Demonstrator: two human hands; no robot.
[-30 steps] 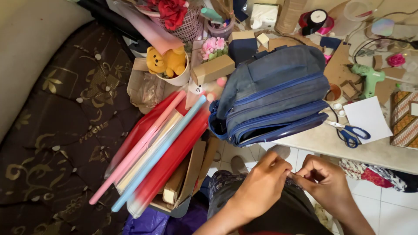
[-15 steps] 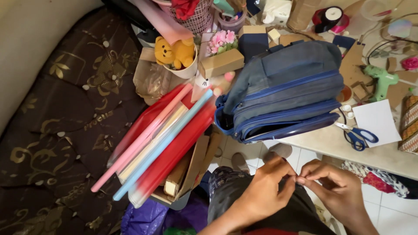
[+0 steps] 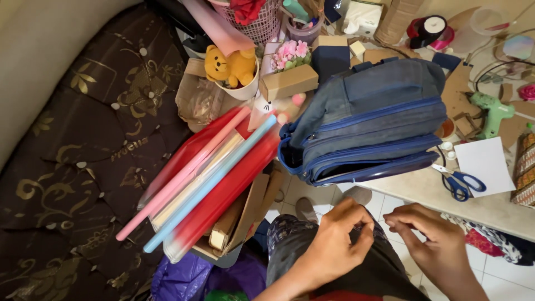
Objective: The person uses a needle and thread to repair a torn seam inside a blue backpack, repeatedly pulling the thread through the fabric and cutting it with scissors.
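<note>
— Our hands have drawn apart. A moment ago the fingertips met in one knot over our lap; now there is a gap between the left hand (image 3: 334, 239) and the right hand (image 3: 434, 245).

— Both are curled, thumb pressed to forefinger. We seem to pinch something very fine at each side, but it is too small for us to make out, and we cannot tell whether anything runs across the gap.

— So whatever we are working sits at our fingertips, low over our dark trousers, below the desk (image 3: 501, 209) edge.

— That edge is near. The blue bag (image 3: 373, 122) overhangs it just above our left hand, zips open, and the scissors (image 3: 460, 181) lie beside the white paper (image 3: 485, 164) above our right.

— On our left the paper rolls (image 3: 212, 173) slant out of the cardboard box (image 3: 245, 223), close to our knee. The patterned sofa (image 3: 83, 156) lies beyond.

— We have open room only over our lap and the strip of tiled floor (image 3: 312, 192) under the bag.
</note>
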